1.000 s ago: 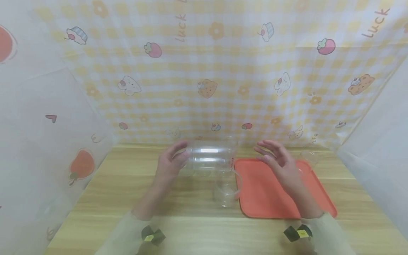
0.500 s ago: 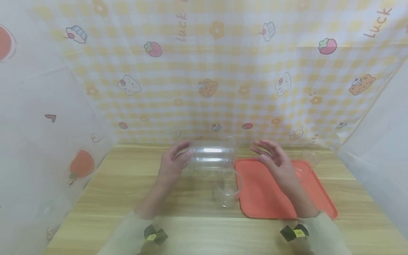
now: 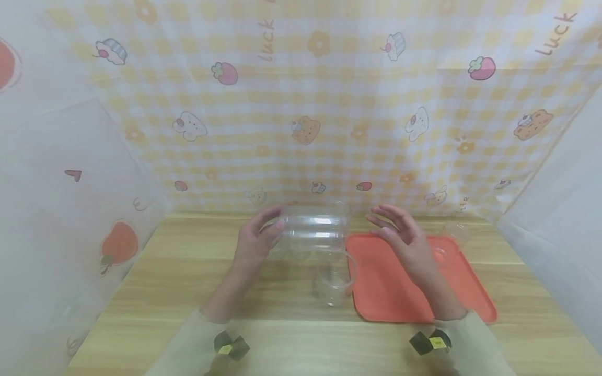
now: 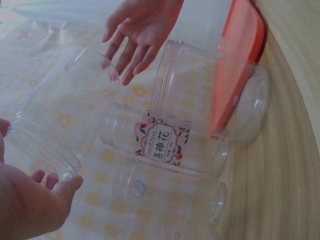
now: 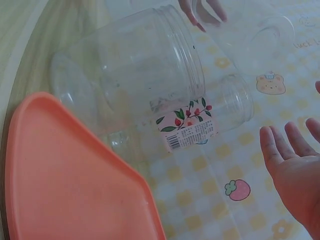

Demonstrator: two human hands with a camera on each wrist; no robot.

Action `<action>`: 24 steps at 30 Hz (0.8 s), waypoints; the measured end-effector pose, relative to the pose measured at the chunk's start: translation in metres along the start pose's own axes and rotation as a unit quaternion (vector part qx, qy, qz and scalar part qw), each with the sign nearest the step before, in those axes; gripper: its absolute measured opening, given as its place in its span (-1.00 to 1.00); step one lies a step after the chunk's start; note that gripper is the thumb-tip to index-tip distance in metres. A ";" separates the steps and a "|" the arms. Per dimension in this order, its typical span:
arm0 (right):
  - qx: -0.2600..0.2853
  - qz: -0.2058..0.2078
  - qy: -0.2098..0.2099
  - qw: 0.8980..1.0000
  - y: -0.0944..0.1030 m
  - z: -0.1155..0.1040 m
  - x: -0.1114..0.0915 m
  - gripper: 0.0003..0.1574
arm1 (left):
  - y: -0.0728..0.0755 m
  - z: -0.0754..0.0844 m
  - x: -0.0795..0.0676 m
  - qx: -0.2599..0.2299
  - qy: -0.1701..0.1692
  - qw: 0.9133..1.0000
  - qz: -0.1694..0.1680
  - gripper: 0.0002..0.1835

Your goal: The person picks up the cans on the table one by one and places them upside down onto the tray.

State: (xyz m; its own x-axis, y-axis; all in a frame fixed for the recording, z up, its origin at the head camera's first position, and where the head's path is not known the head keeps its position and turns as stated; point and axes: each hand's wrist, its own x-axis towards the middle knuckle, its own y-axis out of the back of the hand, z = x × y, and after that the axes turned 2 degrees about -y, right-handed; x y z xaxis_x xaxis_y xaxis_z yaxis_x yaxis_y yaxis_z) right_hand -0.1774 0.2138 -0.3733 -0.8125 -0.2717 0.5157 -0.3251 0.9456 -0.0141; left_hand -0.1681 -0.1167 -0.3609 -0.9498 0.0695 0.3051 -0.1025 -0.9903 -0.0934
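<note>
Wooden tabletop (image 3: 188, 292): carrying an orange tray (image 3: 390, 292) toward its right edge.
Clear upright jar (image 3: 335, 292): standing beside the tray's left edge.
Clear sideways jar (image 3: 315, 230): hovering toward the tabletop's back edge; positioning it seems the step in hand.
Left hand (image 3: 256, 240): grasping its threaded neck.
Right hand (image 3: 404, 240): hanging near its base, fingers released; next move probably calls for supporting that end.

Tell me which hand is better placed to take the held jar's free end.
Probably the right hand: it's open and empty near that end, while the left hand grips the jar opposite.
</note>
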 end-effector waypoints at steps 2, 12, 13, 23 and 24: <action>-0.003 -0.002 -0.001 1.000 0.000 0.000 0.001 -0.39 | 0.000 0.001 0.000 -0.003 -0.001 1.000 -0.001 -0.46; -0.001 -0.006 -0.006 1.000 -0.004 -0.001 0.002 -0.39 | -0.001 -0.003 0.001 -0.011 0.004 1.000 0.000 -0.49; -0.002 -0.007 -0.005 1.000 -0.005 -0.001 0.002 -0.39 | -0.002 -0.004 0.001 -0.010 0.004 1.000 -0.001 -0.49; -0.004 -0.009 -0.008 1.000 -0.009 -0.003 0.004 -0.39 | -0.004 -0.006 0.000 -0.008 -0.007 1.000 -0.011 -0.51; -0.003 -0.009 -0.009 1.000 -0.009 -0.003 0.004 -0.39 | -0.004 -0.005 0.000 -0.007 -0.006 1.000 -0.012 -0.51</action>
State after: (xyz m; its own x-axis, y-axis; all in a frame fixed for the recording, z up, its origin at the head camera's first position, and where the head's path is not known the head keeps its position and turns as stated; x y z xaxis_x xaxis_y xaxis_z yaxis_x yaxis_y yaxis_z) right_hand -0.1763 0.2045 -0.3689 -0.8150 -0.2914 0.5008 -0.3368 0.9416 -0.0001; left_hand -0.1693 -0.1120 -0.3657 -0.9432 0.0909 0.3195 -0.1285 -0.9868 -0.0988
